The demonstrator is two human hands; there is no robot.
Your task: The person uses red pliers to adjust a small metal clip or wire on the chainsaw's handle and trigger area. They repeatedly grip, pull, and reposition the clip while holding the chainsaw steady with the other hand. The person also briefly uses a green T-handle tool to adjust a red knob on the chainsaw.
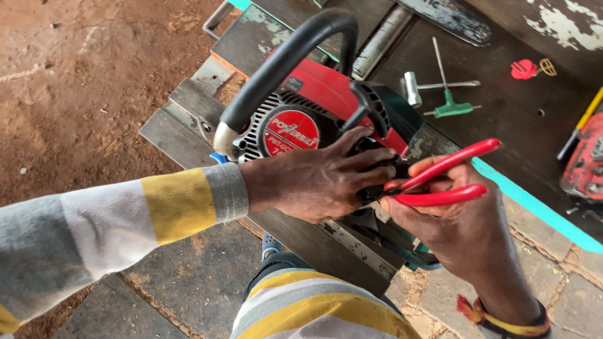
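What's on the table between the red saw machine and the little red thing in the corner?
In the head view, a silver socket wrench and a green-handled T-wrench lie between the chainsaw and the small red piece.

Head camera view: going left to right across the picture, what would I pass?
Striped sleeve → left hand on the red chainsaw → red-handled pliers in the right hand → green T-handle key → small red knob → yellow-handled tool at the right edge.
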